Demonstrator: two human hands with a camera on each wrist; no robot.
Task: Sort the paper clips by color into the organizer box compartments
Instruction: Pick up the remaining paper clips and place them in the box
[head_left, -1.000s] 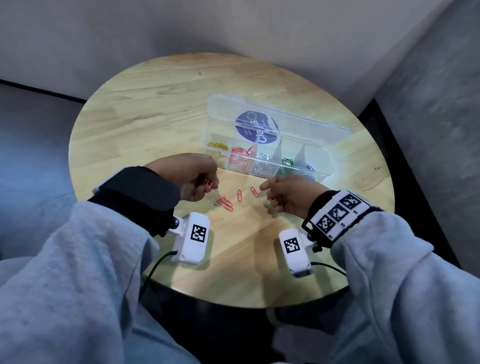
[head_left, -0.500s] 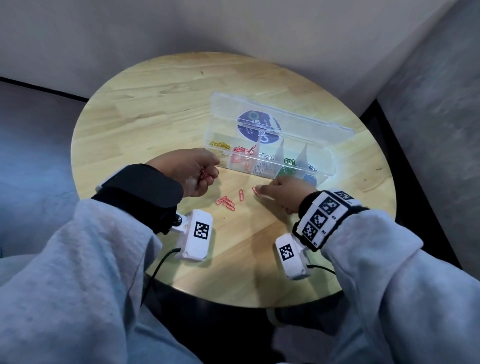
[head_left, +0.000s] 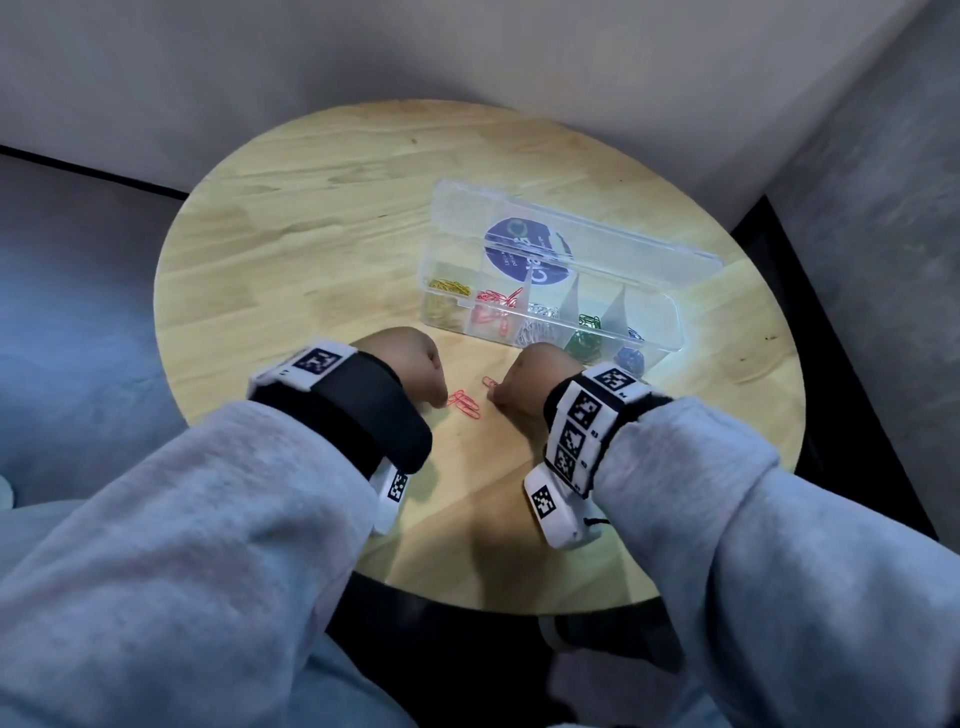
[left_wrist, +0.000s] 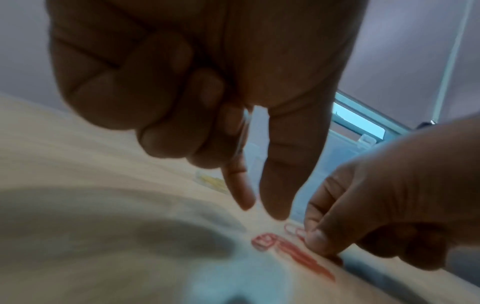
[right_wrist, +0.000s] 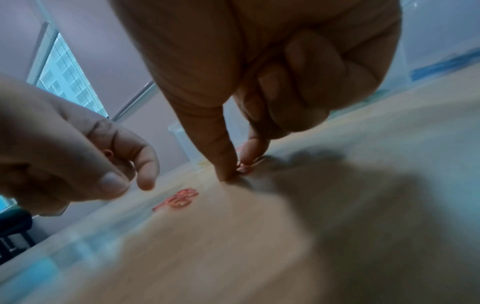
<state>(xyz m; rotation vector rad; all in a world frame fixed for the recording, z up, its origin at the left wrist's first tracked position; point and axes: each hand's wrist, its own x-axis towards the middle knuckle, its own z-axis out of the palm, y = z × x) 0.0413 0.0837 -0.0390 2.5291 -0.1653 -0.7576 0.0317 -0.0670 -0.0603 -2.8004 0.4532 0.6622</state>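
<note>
Between both hands' fingers (head_left: 439, 402), loose red paper clips (head_left: 464, 404) on table (head_left: 311, 249).

Colours on your bench, head view

Table (head_left: 322, 218) is pale yellow wood grain. Organizer box (head_left: 670, 332) is clear with a dark blue round label (head_left: 524, 254) on its lid; its clips run left to right yellow (head_left: 448, 285), red (head_left: 496, 304), silver (head_left: 540, 322), green (head_left: 587, 332), blue (head_left: 629, 354). Loose clips (head_left: 464, 404) centre frame are red. Your sleeves (head_left: 208, 519) are light grey, wrist bands (head_left: 589, 415) black-and-white checker tags.
</note>
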